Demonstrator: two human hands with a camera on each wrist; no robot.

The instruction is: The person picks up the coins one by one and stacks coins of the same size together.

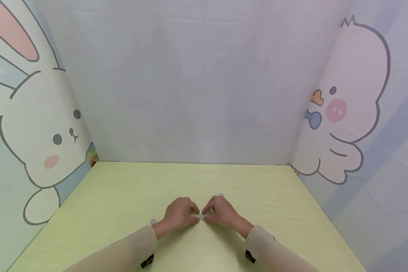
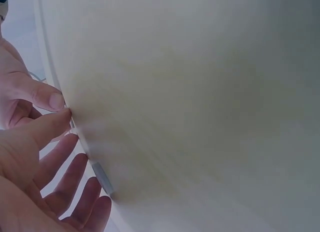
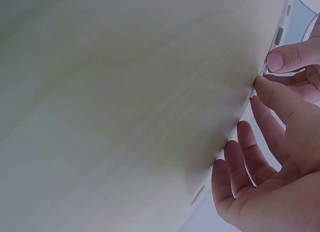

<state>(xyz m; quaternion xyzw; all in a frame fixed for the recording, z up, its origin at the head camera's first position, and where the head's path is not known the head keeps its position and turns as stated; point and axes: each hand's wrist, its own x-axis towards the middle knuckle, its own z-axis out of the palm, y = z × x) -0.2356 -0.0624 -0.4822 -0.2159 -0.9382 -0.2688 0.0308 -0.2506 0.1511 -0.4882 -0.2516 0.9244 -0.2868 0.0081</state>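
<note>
A small round grey disc (image 1: 201, 217) lies flat on the table between my two hands. On its left, my left hand (image 1: 181, 214) has thumb and index fingertip at the disc's edge. My right hand (image 1: 223, 212) faces it, pinching at the right edge with thumb and index finger. The other fingers of both hands are curled, with tips down at the tabletop. A second grey disc (image 1: 153, 221) lies beside the left wrist; in the left wrist view a disc (image 2: 102, 178) shows just past the left fingertips. The third disc (image 1: 221, 195) is partly covered by the right hand.
The pale wood-grain table (image 1: 265, 189) ends at a plain light backdrop (image 1: 197, 94). Printed cloth walls stand at both sides, with a rabbit (image 1: 40, 151) on the left and a chick (image 1: 353, 94) on the right. Black straps (image 1: 147, 261) show below the sleeves.
</note>
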